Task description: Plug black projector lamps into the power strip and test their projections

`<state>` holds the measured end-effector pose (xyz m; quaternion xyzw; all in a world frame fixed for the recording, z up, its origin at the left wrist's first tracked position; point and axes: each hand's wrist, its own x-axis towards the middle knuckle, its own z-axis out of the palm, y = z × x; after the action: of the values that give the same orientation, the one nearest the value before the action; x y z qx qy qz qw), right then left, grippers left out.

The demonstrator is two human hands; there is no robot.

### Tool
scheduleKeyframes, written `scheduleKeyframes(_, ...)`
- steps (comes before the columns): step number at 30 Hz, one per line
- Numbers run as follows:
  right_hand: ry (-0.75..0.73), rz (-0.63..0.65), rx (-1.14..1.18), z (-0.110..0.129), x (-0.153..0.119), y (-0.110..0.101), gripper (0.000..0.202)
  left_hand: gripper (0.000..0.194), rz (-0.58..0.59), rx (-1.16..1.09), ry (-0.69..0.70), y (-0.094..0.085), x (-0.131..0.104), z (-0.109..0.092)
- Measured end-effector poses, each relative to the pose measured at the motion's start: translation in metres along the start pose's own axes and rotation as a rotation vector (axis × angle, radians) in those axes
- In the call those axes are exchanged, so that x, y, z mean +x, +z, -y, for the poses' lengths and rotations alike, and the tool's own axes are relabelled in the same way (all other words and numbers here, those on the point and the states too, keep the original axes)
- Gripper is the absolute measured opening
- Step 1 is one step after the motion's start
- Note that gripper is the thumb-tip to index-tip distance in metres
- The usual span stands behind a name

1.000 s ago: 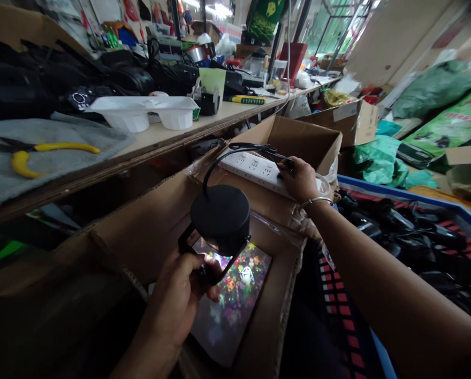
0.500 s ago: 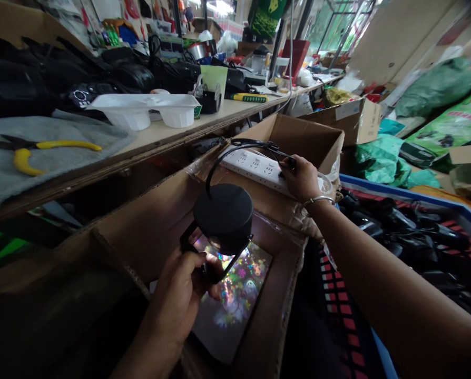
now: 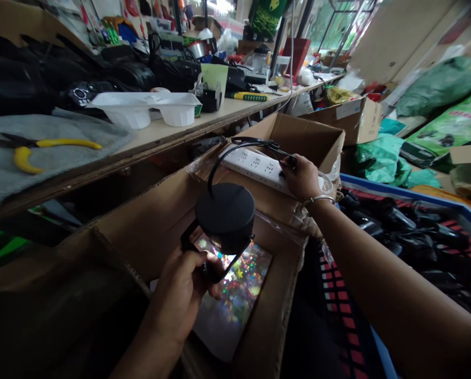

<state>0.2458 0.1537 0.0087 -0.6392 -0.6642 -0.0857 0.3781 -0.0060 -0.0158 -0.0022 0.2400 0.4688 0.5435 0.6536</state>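
Plug (image 3: 288, 160) — hidden under right hand (image 3: 301, 179)

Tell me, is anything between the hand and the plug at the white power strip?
No. The right hand is already on the black plug at the power strip; nothing visible sits between them.

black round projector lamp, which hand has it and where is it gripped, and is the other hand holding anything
The left hand grips the black round projector lamp by its bracket underneath. The right hand holds the plug end of its black cord at the white power strip.

One head-worn camera looks forward and down, close over a cardboard box (image 3: 148, 231) beside a workbench (image 3: 219, 113).
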Motion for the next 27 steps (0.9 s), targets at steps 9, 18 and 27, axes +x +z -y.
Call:
scheduleKeyframes(9,-0.014,-0.018,0.007,-0.0008,-0.0006,0.0005,0.010,0.007,-0.012,0.012,-0.005,0.0012,-0.0005,-0.0012)
scheduleKeyframes(18,-0.019,-0.024,0.013,-0.0021,-0.0002,0.0015,0.010,0.002,-0.008,0.020,-0.016,0.0016,-0.0010,-0.0010)
scheduleKeyframes(27,0.014,0.011,-0.015,0.0021,-0.0003,-0.0009,0.010,0.003,-0.012,0.024,-0.013,0.0005,0.0005,-0.0001)
